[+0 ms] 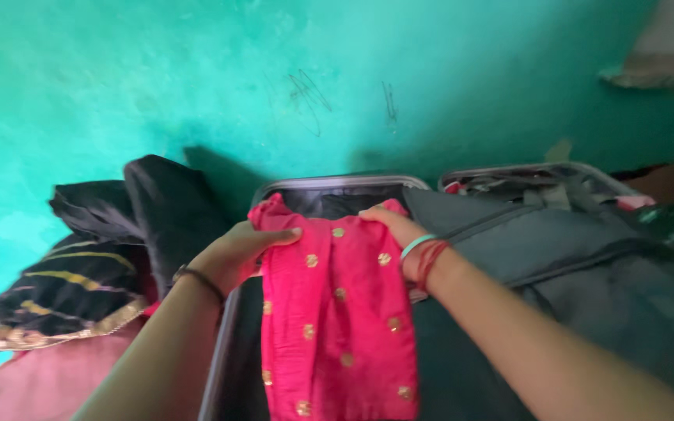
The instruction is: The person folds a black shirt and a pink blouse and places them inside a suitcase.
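A folded pink garment (337,327) with small gold dots hangs lengthwise over an open dark suitcase (329,185). My left hand (235,253) grips its upper left corner. My right hand (395,226) grips its upper right corner; that wrist wears a pale bangle and red threads. Both hands hold the cloth up just above the suitcase's inside.
A pile of black cloth with gold stripes (72,292) lies at the left, on a pinkish surface (33,382). The suitcase's grey lid half (579,234) lies open at the right with straps and clothes. A teal wall (274,78) stands close behind.
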